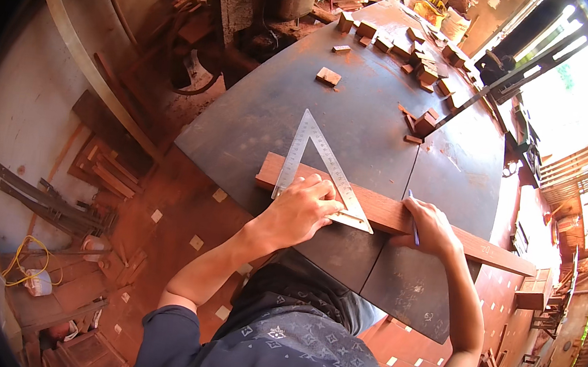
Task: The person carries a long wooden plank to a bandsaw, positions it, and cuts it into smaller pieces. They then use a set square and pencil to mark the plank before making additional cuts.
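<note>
A long reddish-brown wooden beam (377,204) lies across the dark metal machine table (243,118), its right end reaching past the table's edge. A clear triangular set square (334,170) rests over the beam's left part, its point facing away from me. My left hand (297,211) is closed on the near edge of the set square, pressing it against the beam; some fingertips are hidden. Farther right, my right hand (431,228) is wrapped round the beam, with a slim blue pen (414,223) held upright between the fingers.
Several small wood offcuts (428,72) lie scattered over the table's far side. A narrow blade-like metal strip (482,99) slants up from the table near a small block (425,122). Wood pieces (115,170) lean at the left wall, and a wooden box (535,288) stands beyond the beam's right end.
</note>
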`<control>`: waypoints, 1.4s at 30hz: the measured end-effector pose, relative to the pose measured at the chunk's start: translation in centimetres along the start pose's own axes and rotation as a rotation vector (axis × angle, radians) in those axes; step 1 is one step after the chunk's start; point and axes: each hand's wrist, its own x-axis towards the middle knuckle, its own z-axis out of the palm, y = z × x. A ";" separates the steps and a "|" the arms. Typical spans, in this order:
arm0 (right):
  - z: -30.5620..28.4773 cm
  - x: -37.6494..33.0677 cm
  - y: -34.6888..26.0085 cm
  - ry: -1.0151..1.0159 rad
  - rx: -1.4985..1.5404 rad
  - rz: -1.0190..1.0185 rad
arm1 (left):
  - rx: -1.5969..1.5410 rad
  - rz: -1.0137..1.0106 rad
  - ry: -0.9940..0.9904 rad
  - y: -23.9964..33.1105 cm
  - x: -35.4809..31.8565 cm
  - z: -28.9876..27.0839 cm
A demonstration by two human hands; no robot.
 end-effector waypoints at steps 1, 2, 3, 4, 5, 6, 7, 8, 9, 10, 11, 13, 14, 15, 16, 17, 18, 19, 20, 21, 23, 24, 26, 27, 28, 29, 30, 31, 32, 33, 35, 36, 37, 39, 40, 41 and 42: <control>1.0 -0.1 -0.2 0.058 0.051 0.038 | 0.000 -0.005 -0.012 -0.1 0.0 0.0; 1.7 -0.2 -0.4 0.116 0.101 0.077 | -0.016 0.000 -0.002 -0.1 -0.1 -0.1; 2.2 -0.3 -0.2 0.186 0.050 0.027 | -0.030 0.010 0.009 0.1 0.1 -0.3; 2.6 -0.5 0.0 0.256 -0.001 -0.023 | -0.045 0.022 0.021 0.3 0.3 -0.5; 2.9 -0.7 0.2 0.326 -0.054 -0.072 | -0.053 0.041 0.033 0.5 0.6 -0.7; 3.5 -0.8 0.0 0.398 -0.094 -0.078 | -0.059 0.054 0.041 0.8 0.7 -0.8; 4.1 -1.0 -0.1 0.470 -0.135 -0.084 | -0.066 0.069 0.049 1.0 0.9 -1.0; 4.6 -1.1 -0.3 0.542 -0.177 -0.088 | -0.066 0.076 0.053 1.2 1.0 -1.2; 4.7 -1.2 -0.7 0.537 -0.188 -0.091 | -0.067 0.079 0.062 1.4 1.0 -1.5; 4.8 -1.1 -0.9 0.551 -0.162 -0.076 | -0.068 0.082 0.070 1.5 1.0 -1.5; 4.8 -0.8 -1.0 0.565 -0.137 -0.061 | -0.064 0.094 0.062 1.4 1.0 -1.5; 4.9 -0.5 -0.7 0.613 -0.146 -0.101 | -0.052 0.117 0.052 0.9 1.2 -1.4; 5.2 -0.3 -0.7 0.627 -0.135 -0.103 | -0.033 0.116 0.057 0.6 1.3 -1.2; 5.7 -0.4 -0.8 0.639 -0.124 -0.103 | -0.016 0.115 0.059 0.2 1.4 -0.9; 6.1 -0.3 -0.9 0.651 -0.112 -0.104 | 0.001 0.114 0.062 -0.2 1.5 -0.8; 6.3 -0.1 -0.9 0.692 -0.110 -0.099 | 0.007 0.118 0.047 -0.7 1.7 -0.9; 6.3 0.0 -0.9 0.688 -0.110 -0.088 | 0.008 0.122 0.042 -1.1 1.7 -0.8; 6.3 0.0 -1.0 0.685 -0.110 -0.076 | 0.008 0.127 0.037 -1.6 1.8 -0.6; 6.3 0.0 -1.1 0.681 -0.111 -0.063 | 0.007 0.133 0.032 -2.1 1.8 -0.4; 6.3 0.1 -1.1 0.691 -0.108 -0.071 | -0.004 0.134 0.004 -2.5 1.9 -0.3; 6.3 0.1 -1.2 0.688 -0.114 -0.076 | -0.004 0.149 -0.017 -3.3 2.1 0.0; 6.3 0.1 -1.3 0.685 -0.119 -0.076 | -0.007 0.158 -0.027 -3.6 2.2 0.1; 6.3 0.1 -1.2 0.695 -0.122 -0.091 | -0.006 0.155 -0.025 -3.9 2.3 0.0; 6.3 0.2 -1.2 0.700 -0.123 -0.099 | -0.005 0.155 -0.025 -4.0 2.3 -0.1; 6.1 0.0 -1.2 0.669 -0.061 -0.077 | -0.001 0.151 -0.027 -4.0 2.4 -0.1; 5.8 -0.4 -1.3 0.637 0.000 -0.056 | 0.003 0.146 -0.031 -3.9 2.4 0.0; 5.3 -0.4 -1.4 0.605 0.059 -0.037 | 0.008 0.142 -0.032 -4.0 2.4 0.0; 4.9 -0.2 -1.5 0.635 0.119 -0.041 | 0.004 0.141 -0.030 -4.0 2.4 0.1; 4.4 0.0 -1.7 0.665 0.180 -0.045 | -0.001 0.141 -0.028 -4.0 2.4 0.2; 3.7 0.1 -1.8 0.696 0.238 -0.048 | -0.006 0.144 -0.025 -3.9 2.4 0.2; 2.2 1.1 -2.6 0.725 0.353 -0.042 | 0.002 0.125 -0.044 -3.9 2.3 0.0; 1.2 1.7 -3.3 0.741 0.405 -0.035 | 0.002 0.120 -0.052 -3.9 2.4 -0.1; 0.7 2.5 -4.2 0.795 0.429 -0.043 | -0.001 0.124 -0.051 -3.9 2.4 -0.1; -1.2 3.5 -5.3 0.724 0.498 -0.062 | -0.004 0.126 -0.047 -4.1 2.2 -0.2; -2.1 4.1 -5.6 0.692 0.532 -0.068 | -0.017 0.126 -0.058 -4.1 2.3 -0.2; -2.7 5.1 -5.8 0.698 0.507 -0.115 | -0.030 0.126 -0.069 -4.1 2.5 -0.3; -3.1 6.3 -6.1 0.651 0.543 -0.143 | -0.039 0.117 -0.078 -4.1 2.4 -0.4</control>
